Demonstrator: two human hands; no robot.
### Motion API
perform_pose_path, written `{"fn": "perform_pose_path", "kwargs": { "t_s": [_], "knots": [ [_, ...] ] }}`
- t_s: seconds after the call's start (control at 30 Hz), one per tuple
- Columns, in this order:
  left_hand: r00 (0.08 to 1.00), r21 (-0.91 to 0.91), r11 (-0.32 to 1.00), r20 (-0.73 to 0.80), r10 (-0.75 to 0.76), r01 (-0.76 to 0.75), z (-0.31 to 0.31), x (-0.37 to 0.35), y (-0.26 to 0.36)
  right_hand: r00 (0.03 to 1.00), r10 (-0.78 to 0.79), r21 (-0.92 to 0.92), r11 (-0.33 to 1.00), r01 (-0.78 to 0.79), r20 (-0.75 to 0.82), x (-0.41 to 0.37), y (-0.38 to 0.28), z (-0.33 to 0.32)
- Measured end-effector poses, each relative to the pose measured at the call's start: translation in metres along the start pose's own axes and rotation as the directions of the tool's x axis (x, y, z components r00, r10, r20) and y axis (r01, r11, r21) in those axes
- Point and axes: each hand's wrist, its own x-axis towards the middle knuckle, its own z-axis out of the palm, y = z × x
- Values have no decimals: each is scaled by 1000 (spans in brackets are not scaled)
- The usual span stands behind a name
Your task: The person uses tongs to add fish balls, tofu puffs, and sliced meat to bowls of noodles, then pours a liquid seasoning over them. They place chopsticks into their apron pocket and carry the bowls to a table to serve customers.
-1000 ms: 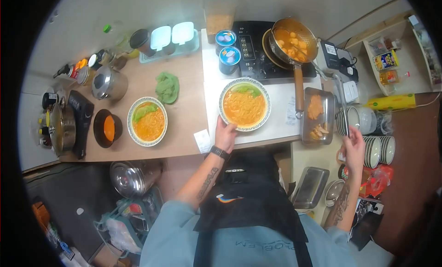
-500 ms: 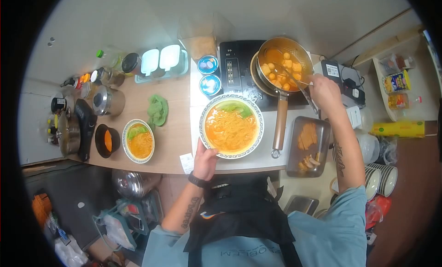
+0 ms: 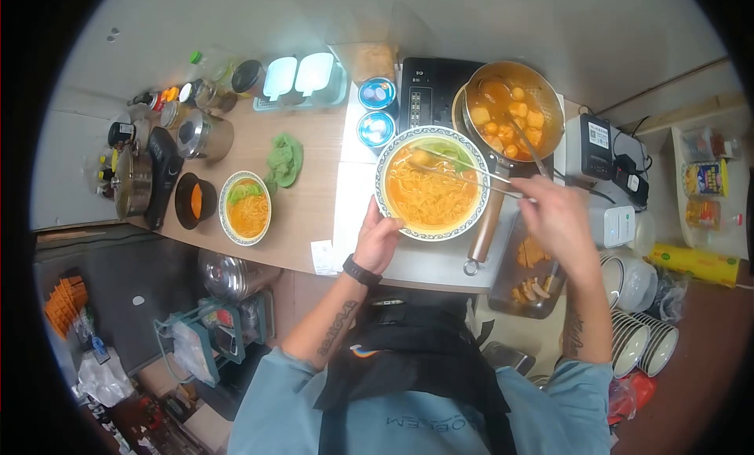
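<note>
My left hand (image 3: 378, 239) grips the near left rim of a large patterned bowl (image 3: 382, 192) of noodles in orange broth with green lettuce. In my right hand (image 3: 556, 215) is a pair of long, thin metal tongs (image 3: 459, 177), reaching over that bowl. A pale round piece (image 3: 421, 157) is at their tips, at the bowl's far left side. Behind my right hand, a pan (image 3: 554, 102) holds orange broth with balls and cubes, and a ladle (image 3: 531, 145) leans in it. The pan's wooden handle (image 3: 488, 219) points toward me.
A smaller noodle bowl (image 3: 226, 205), green lettuce (image 3: 284, 160) and a black bowl (image 3: 183, 200) stand at left. Two cans (image 3: 376, 129) sit beside the black cooktop (image 3: 428, 94). A metal tray (image 3: 503, 286) with sliced food lies right of the handle. Stacked plates (image 3: 656, 349) stand lower right.
My right hand has moved left and toward me, bringing the tongs from the pan to the large bowl. The ladle stays in the pan. My view has shifted slightly.
</note>
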Motion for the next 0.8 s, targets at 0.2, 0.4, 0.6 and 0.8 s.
{"fn": "perform_pose_path", "kwargs": {
  "t_s": [0.2, 0.4, 0.6, 0.8],
  "knots": [
    [1000, 30, 999, -7, 28, -28, 1, 1, 3, 998, -25, 11, 1000, 25, -62, 1, 4, 1],
    [1000, 39, 999, -22, 22, -21, -6, 4, 0, 973, 230, -297, 928, -227, -26, 27, 36, -39],
    [999, 85, 995, -15, 50, -48, -7, 5, -1, 953, 301, -209, 932, -298, -17, 30, 34, -49],
    [999, 30, 999, -9, 35, -35, -5, 9, 1, 945, 323, -486, 836, -255, 58, 42, 47, -20]
  ]
}}
